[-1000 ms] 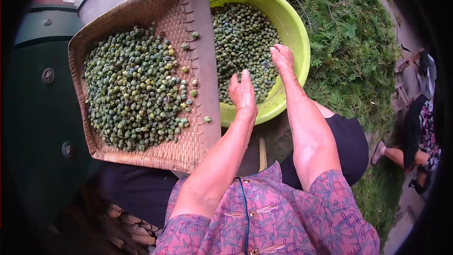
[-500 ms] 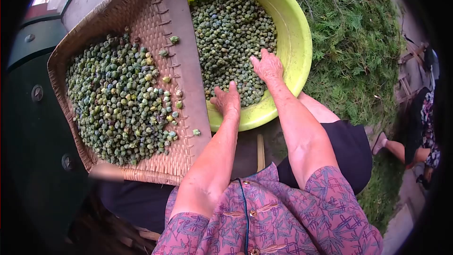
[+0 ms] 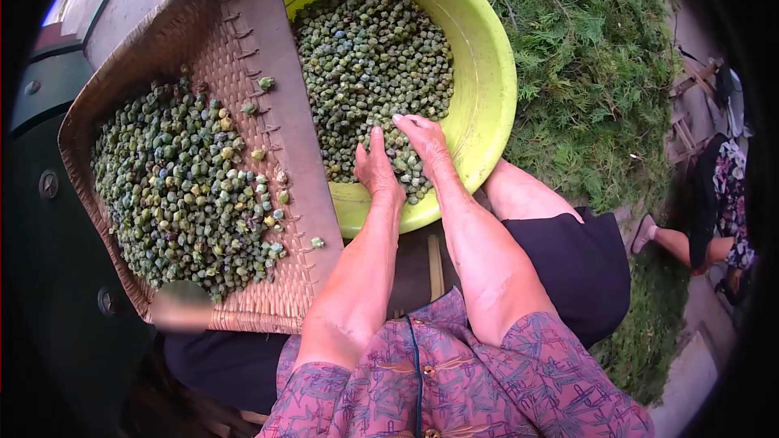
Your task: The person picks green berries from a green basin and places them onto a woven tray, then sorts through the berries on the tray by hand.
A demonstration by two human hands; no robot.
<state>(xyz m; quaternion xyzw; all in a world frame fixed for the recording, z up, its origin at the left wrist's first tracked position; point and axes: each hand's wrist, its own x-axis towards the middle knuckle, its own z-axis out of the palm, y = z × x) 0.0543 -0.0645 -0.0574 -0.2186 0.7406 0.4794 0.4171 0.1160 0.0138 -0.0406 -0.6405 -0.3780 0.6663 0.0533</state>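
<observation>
Inside a yellow-green basin [image 3: 489,81] lies a heap of small green cones [image 3: 373,65]. My left hand [image 3: 379,170] touches the near part of this heap, thumb and finger apart. Close to its right, my right hand [image 3: 425,144] reaches in with fingers stretched out toward the left. Some cones sit between the two palms, and neither hand is closed around them. Left of the basin, a woven basket tray [image 3: 251,308] carries a second pile of green cones [image 3: 182,178]. Its flat edge overlaps the basin rim.
Cut evergreen branches [image 3: 584,97] cover the ground on the right. A person's leg and flowered clothing [image 3: 730,195] show at the far right. A dark green surface with round studs [image 3: 40,235] stands at the left. A few loose cones lie near the tray's edge.
My right hand has moved left and nearer to my left hand, bringing cones between them. The basin and tray appear shifted left in view.
</observation>
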